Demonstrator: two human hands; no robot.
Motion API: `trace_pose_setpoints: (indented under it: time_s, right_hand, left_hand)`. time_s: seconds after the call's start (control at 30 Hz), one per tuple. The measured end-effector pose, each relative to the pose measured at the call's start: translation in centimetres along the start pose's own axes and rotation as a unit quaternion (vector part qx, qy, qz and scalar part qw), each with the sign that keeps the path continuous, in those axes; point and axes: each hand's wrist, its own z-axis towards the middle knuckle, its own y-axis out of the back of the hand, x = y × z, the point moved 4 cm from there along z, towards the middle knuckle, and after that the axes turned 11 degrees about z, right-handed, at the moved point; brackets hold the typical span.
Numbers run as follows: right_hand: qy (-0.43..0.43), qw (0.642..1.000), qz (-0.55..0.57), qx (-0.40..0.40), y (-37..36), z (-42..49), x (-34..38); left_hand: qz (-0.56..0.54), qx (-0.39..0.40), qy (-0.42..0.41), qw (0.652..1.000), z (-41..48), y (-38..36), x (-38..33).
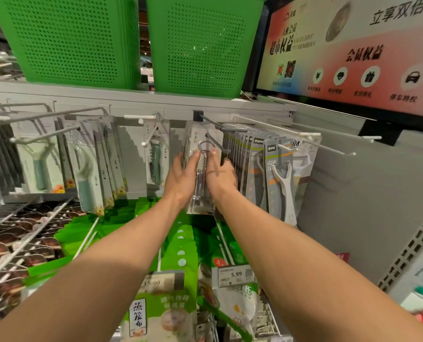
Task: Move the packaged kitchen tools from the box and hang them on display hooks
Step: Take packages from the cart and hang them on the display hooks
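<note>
Where the dark hook (214, 125) juts out, a clear corkscrew pack (201, 191) sits against it, its card top printed with Chinese characters. The left hand (181, 177) and right hand (222, 178) clamp the pack's sides, fingers curled behind, thumbs on the front. Right of the hook hang peeler packs (278, 176) marked "HOME ESS"; below it a tag (235, 274) reads 5.99.

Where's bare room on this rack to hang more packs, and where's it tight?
Free: two white hooks far right look bare, between the peeler packs and the grey side panel. Tight: centre, where left hand and right hand hold the corkscrew pack beside the dense grey pack row.
</note>
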Motion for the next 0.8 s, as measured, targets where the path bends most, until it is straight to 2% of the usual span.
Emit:
trace_pose_setpoints:
  time_s: [0.13,0.23,0.37,0.47,0.57,0.63,0.7,0.8]
  right_hand:
    - [0.055,0.998,0.017,-0.025,1.3,-2.7,0.2]
    - [0.117,0.991,0.022,-0.055,3.2,-4.8,0.5]
    - [0.212,0.970,0.013,-0.117,6.7,-8.3,0.9]
    - [0.263,0.945,-0.055,-0.188,10.7,-10.3,1.1]
    - [0.241,0.934,-0.108,-0.242,14.4,-9.4,0.0]
    - [0.181,0.955,-0.118,-0.203,15.8,-7.9,-1.2]
    - [0.119,0.980,-0.075,-0.139,16.3,-6.3,-2.5]
    - [0.102,0.989,-0.028,-0.106,16.5,-5.7,-3.2]
  left_hand:
    - [0.049,-0.118,-0.044,0.991,-3.0,1.6,-1.4]
    - [0.038,-0.186,-0.077,0.979,-5.8,1.9,-2.8]
    - [0.040,-0.147,-0.073,0.986,-8.6,0.0,-4.2]
    - [0.027,-0.065,-0.089,0.994,-9.5,-2.6,-5.0]
    - [0.050,0.019,-0.112,0.992,-10.5,-5.3,-6.3]
    - [0.072,0.032,-0.114,0.990,-11.0,-6.7,-6.9]
    - [0.093,0.019,-0.129,0.987,-11.2,-7.5,-7.1]
    - [0.105,-0.005,-0.146,0.984,-11.3,-7.8,-7.2]
